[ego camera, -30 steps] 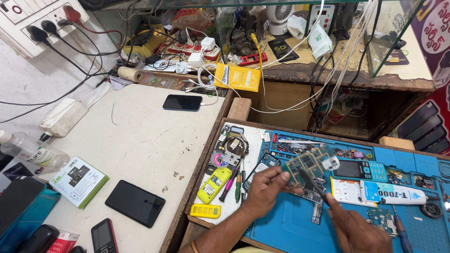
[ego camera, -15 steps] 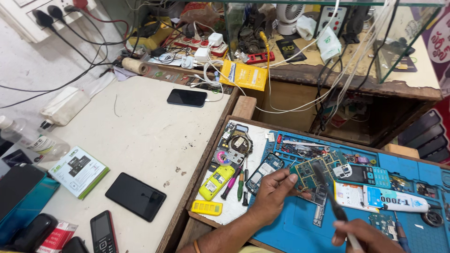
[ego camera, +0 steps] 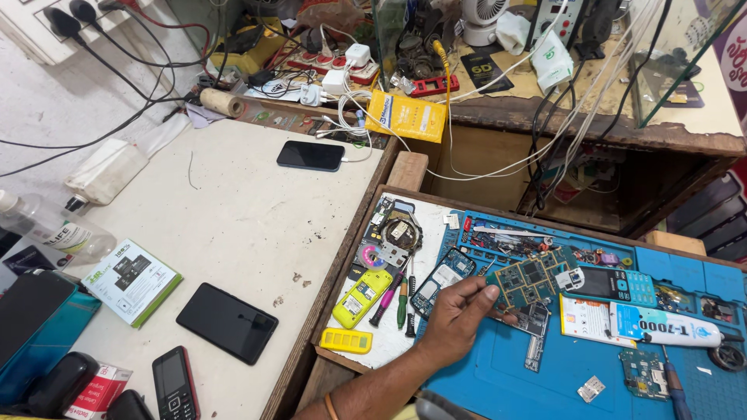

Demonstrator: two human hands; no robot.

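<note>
My left hand (ego camera: 457, 313) pinches the left edge of a green circuit board (ego camera: 535, 278) and holds it just above the blue work mat (ego camera: 513, 381). A second bare board (ego camera: 535, 319) lies right under it. My right hand is out of the picture. Left of my hand, on a white sheet (ego camera: 373, 351), lie a yellow phone body (ego camera: 361, 297), a yellow battery (ego camera: 345, 341) and two small screwdrivers (ego camera: 395, 299). To the right of the board sit a dark keypad phone (ego camera: 615, 285), a white battery (ego camera: 585, 319) and a white glue tube (ego camera: 666, 325).
The pale table (ego camera: 233, 218) on the left carries a black smartphone (ego camera: 227, 323), another one charging (ego camera: 310, 155), a keypad phone (ego camera: 173, 381), a small green box (ego camera: 131, 281) and a plastic bottle (ego camera: 48, 230). Cables, chargers and a yellow box (ego camera: 406, 117) crowd the back shelf.
My right hand, which held a tool beside the board, has dropped out of view at the bottom right. My left hand keeps its hold on the board.
</note>
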